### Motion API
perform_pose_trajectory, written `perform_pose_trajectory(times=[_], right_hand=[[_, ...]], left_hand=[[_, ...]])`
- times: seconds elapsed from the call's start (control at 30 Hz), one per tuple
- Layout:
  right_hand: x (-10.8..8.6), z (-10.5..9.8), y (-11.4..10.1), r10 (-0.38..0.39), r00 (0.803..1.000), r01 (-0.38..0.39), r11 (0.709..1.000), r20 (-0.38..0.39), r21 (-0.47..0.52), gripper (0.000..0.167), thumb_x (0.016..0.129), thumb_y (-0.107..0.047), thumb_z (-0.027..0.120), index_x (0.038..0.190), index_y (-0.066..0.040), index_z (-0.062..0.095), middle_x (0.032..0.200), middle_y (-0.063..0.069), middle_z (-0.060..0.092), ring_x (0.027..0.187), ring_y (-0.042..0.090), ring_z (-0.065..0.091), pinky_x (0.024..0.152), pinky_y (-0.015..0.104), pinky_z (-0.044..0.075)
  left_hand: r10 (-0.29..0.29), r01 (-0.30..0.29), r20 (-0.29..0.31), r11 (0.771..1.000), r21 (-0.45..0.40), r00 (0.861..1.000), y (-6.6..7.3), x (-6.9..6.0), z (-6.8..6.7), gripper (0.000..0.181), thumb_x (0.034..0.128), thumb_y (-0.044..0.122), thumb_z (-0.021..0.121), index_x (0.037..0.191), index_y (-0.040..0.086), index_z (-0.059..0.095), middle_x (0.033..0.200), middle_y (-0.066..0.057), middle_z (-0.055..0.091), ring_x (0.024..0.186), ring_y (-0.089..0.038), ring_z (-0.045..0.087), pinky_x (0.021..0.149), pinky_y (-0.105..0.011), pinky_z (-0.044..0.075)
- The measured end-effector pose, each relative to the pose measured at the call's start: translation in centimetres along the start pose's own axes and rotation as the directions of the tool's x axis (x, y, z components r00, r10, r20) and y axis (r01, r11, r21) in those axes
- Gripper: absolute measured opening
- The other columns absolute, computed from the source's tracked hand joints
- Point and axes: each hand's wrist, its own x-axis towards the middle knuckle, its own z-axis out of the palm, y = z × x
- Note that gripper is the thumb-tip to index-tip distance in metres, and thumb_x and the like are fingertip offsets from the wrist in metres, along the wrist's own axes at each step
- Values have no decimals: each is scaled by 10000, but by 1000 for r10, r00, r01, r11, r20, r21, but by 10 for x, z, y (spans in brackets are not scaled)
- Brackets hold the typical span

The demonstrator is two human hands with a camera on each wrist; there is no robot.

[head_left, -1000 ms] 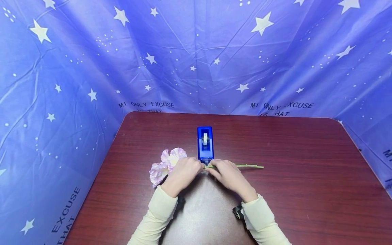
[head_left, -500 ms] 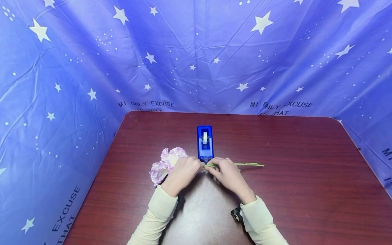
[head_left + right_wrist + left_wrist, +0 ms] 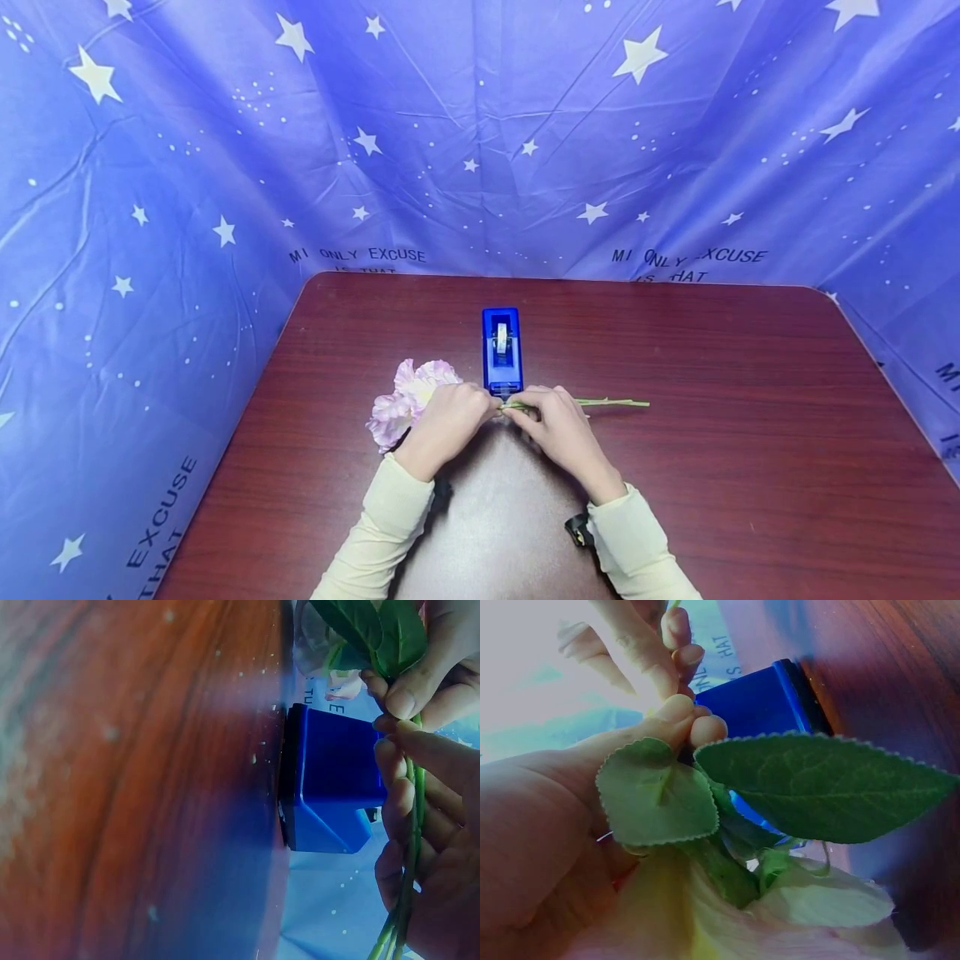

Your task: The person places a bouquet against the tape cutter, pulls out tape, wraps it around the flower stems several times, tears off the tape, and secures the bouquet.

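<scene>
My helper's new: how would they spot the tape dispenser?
On the red-brown table, find the pink flowers and their green stems. Just beyond the stems stands the tape dispenser, a box with a pale roll; its deep blue sets it apart from both.

Pink-and-white flowers point(image 3: 411, 398), green stems point(image 3: 409, 881), blue tape dispenser point(image 3: 502, 375), red-brown grained table point(image 3: 750, 400), white-starred blue curtain point(image 3: 480, 108)

I am reading black capitals point(image 3: 358, 255) on the blue starry cloth point(image 3: 480, 108) before me: "MI ONLY EXCUSE" is standing twice along its bottom, the right one looking broken, "IS THAT" is peeking below, and "EXCUSE" is running up my left.
</scene>
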Motion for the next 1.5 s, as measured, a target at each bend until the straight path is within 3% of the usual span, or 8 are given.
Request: perform_pose_trajectory(times=[0.2, 0.4, 0.67, 1.0, 1.1, 1.27, 1.33, 1.5], right_hand=[[1, -5, -2, 19, 999, -21, 999, 41, 31, 66, 875, -220, 752, 930, -187, 768, 818, -109, 693, 589, -21, 446, 645, 262, 401], [6, -14, -4, 76, 980, -97, 990, 182, 106, 140, 929, -296, 691, 965, -177, 757, 773, -98, 693, 580, -20, 540, 664, 261, 490], [22, -25, -1, 110, 916, -151, 985, 386, 77, 344, 976, -436, 582, 838, -173, 755, 627, -57, 670, 548, 94, 624, 603, 280, 459], [36, -25, 12, 36, 847, -209, 940, 530, 270, 342, 1017, -279, 555, 841, -59, 750, 683, 26, 696, 579, 229, 682, 561, 230, 480], [40, -25, 14, 3, 811, -242, 912, 585, 331, 361, 1031, -248, 528, 857, -14, 740, 703, 95, 702, 565, 247, 676, 508, 251, 479], [44, -26, 17, -35, 718, -353, 842, 696, 407, 417, 1062, -234, 449, 943, 70, 709, 734, 222, 679, 523, 165, 634, 473, 302, 507], [46, -26, 17, -46, 696, -371, 832, 717, 413, 425, 1064, -232, 441, 951, 81, 704, 714, 222, 660, 509, 126, 598, 473, 285, 502], [49, -29, 17, -61, 703, -352, 836, 708, 421, 406, 1046, -213, 489, 896, 95, 706, 643, 113, 597, 485, 54, 492, 464, 210, 421]], left_hand=[[21, -20, -24, 998, 54, 999, 0, -1, 0, 160, 903, 287, 666, 750, 263, 710, 657, 49, 644, 598, -115, 617, 521, -305, 502], [33, -29, -33, 992, 119, 999, 1, -1, 2, 164, 884, 321, 662, 728, 281, 693, 640, 60, 633, 593, -107, 612, 511, -302, 498], [42, -31, -65, 986, 165, 997, 1, -2, 4, 150, 863, 220, 691, 725, 281, 693, 640, 72, 638, 588, -95, 609, 539, -286, 513], [68, -47, -100, 978, 204, 993, 0, -2, 5, 182, 844, 132, 685, 732, 276, 686, 631, 88, 631, 588, -93, 602, 552, -281, 512], [68, -45, -108, 978, 205, 992, 0, -3, 6, 155, 860, 160, 687, 765, 280, 714, 634, 89, 637, 596, -97, 609, 558, -285, 518], [70, -44, -116, 977, 208, 991, 0, -3, 7, 186, 854, 127, 694, 783, 296, 730, 625, 92, 634, 596, -87, 613, 550, -281, 517], [67, -41, -118, 976, 213, 991, 1, -3, 6, 229, 825, 79, 696, 767, 299, 723, 616, 90, 627, 584, -83, 606, 537, -278, 510], [63, -36, -123, 977, 209, 990, 2, -4, 4, 242, 814, 67, 701, 724, 291, 701, 617, 79, 628, 569, -84, 599, 529, -279, 508]])
